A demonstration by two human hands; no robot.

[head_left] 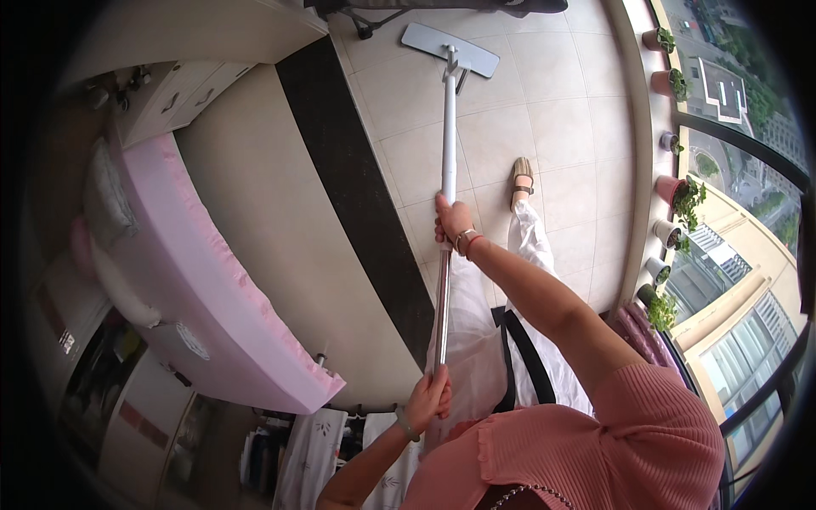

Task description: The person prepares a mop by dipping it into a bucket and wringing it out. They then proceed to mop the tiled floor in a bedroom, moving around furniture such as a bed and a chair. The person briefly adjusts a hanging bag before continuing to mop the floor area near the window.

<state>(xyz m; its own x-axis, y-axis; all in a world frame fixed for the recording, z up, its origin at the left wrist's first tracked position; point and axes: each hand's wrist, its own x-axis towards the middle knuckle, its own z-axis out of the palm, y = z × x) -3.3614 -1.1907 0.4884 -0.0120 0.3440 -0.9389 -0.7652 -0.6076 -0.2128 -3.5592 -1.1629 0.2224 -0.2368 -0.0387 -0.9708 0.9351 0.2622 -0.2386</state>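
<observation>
A flat mop lies ahead of me, its white rectangular head point(429, 41) resting on the floor tiles at the top of the view. Its long pole point(450, 140), white farther out and shiny metal nearer, runs back toward my body. Around the middle of that pole, where white meets metal, my right hand point(456, 223) is closed. My left hand point(427, 398) grips the metal end close to my waist. Parts of the pole are hidden under both hands.
Potted plants point(669, 82) line the window ledge on the right. A dark-framed item point(442, 7) stands beyond the mop head. To the left, a black threshold strip point(340, 161) borders the tiles, and a pink-covered bed point(204, 297) stands past it. My shoe point(523, 174) is on the tiles.
</observation>
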